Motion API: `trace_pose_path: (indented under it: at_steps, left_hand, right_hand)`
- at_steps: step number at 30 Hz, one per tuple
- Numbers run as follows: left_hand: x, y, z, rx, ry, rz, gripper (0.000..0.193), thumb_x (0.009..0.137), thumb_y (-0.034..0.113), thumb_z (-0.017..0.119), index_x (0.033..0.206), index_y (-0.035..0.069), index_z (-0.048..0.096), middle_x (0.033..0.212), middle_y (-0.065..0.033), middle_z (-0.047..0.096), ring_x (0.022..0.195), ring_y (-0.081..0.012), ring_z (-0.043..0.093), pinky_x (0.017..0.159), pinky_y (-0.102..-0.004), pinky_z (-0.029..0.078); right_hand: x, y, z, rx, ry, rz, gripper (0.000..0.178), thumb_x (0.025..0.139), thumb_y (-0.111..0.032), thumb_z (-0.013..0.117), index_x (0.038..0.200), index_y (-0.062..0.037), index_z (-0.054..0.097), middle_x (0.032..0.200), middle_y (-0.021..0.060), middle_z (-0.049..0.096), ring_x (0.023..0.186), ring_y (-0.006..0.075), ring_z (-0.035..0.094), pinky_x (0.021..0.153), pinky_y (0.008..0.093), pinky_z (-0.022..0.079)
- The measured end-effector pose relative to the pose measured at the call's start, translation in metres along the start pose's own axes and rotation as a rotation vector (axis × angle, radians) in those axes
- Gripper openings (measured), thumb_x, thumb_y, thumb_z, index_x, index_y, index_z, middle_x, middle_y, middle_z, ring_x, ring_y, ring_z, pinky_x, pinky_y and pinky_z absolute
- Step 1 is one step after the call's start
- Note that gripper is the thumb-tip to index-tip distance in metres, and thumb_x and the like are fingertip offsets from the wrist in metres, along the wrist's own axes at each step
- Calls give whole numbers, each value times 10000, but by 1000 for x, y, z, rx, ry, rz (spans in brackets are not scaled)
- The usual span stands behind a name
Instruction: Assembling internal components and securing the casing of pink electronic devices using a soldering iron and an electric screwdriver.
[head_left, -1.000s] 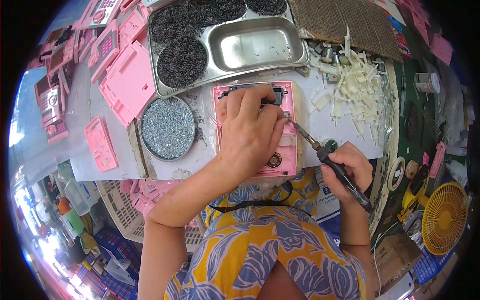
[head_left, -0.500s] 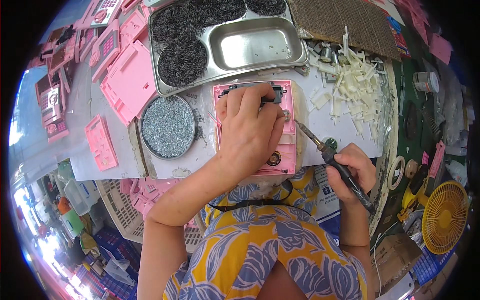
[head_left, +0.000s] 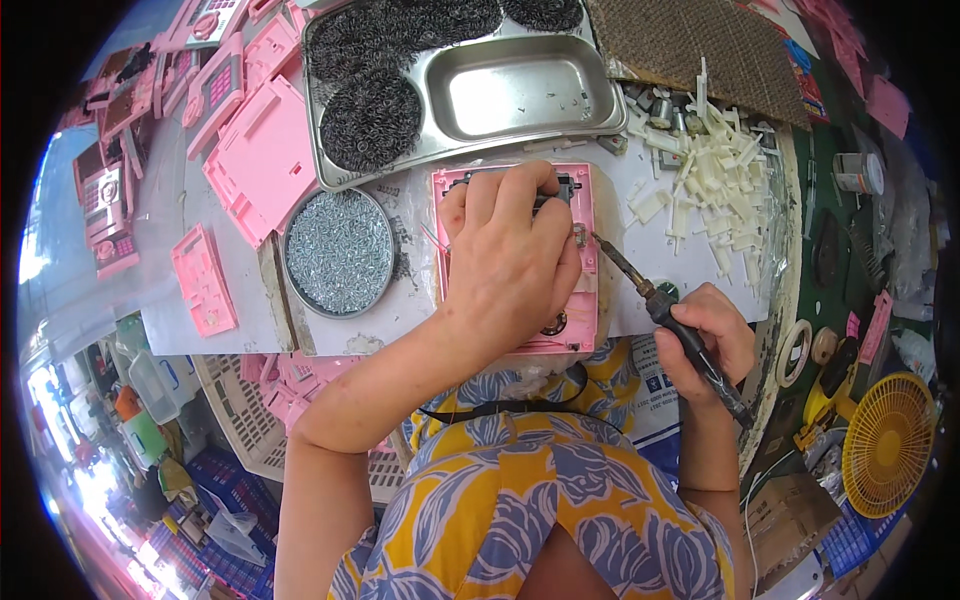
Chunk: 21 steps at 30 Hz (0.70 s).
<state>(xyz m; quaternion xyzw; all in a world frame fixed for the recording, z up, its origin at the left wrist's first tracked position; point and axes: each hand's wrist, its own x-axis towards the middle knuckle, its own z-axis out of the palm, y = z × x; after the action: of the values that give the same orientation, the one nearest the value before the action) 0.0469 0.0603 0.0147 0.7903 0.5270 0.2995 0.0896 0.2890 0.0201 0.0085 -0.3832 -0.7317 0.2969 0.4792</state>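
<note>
A pink plastic casing (head_left: 585, 325) lies on the table in front of me, with a black part (head_left: 568, 188) along its far end and a dark round part (head_left: 556, 325) near its close end. Over the casing bends my left hand (head_left: 510, 255), fingers curled down and closed; what the fingertips grip is hidden beneath them. A thin wire end pokes out to the left of the hand. My right hand (head_left: 712, 345) holds a soldering iron (head_left: 658, 303) by its black handle. The iron's tip points at the casing's right edge, beside a small metal part (head_left: 580, 235).
A metal tray (head_left: 470, 140) of black springs stands at the back, near a round dish (head_left: 338, 255) of small screws. White plastic pieces (head_left: 715, 180) are heaped at the right. Pink casing parts (head_left: 262, 160) lie at the left. A yellow fan (head_left: 888, 445) stands far right.
The whole view has shifted slightly. My left hand has moved a little toward me over the casing, covering more of the round part. The soldering iron's tip stays by the casing's right edge.
</note>
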Motion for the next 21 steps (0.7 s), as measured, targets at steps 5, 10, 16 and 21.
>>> trace_pose_path:
  at_steps: [5, 10, 16, 21]
  left_hand:
    - [2, 3, -1, 11, -18, -21, 144, 737, 130, 742, 821, 90, 633, 1137, -101, 549, 1025, -334, 515, 872, -482, 352]
    - [1, 2, 0, -6, -14, -14, 145, 737, 123, 741, 838, 83, 643, 1147, -106, 551, 1019, -336, 514, 872, -483, 352]
    - [-1, 1, 0, 3, -1, 4, 157, 740, 121, 741, 868, 77, 661, 1157, -105, 553, 1021, -331, 513, 876, -481, 347]
    - [0, 2, 0, 17, -5, 3, 148, 756, 138, 732, 871, 80, 657, 1153, -104, 552, 1026, -326, 514, 873, -477, 344]
  right_hand:
    - [2, 2, 3, -3, -16, 19, 260, 801, -56, 809, 1003, 5, 658, 705, 72, 612, 569, 192, 548, 512, 302, 409]
    - [4, 3, 5, -8, -21, 25, 259, 793, -55, 811, 997, -1, 661, 700, 79, 617, 569, 205, 558, 513, 311, 419]
    - [11, 2, 3, -79, -73, -109, 265, 765, -25, 810, 989, -2, 670, 715, 93, 638, 566, 227, 573, 522, 312, 437]
    - [14, -4, -1, -109, -53, -106, 273, 755, -9, 805, 992, 0, 671, 715, 96, 643, 568, 231, 583, 525, 314, 443]
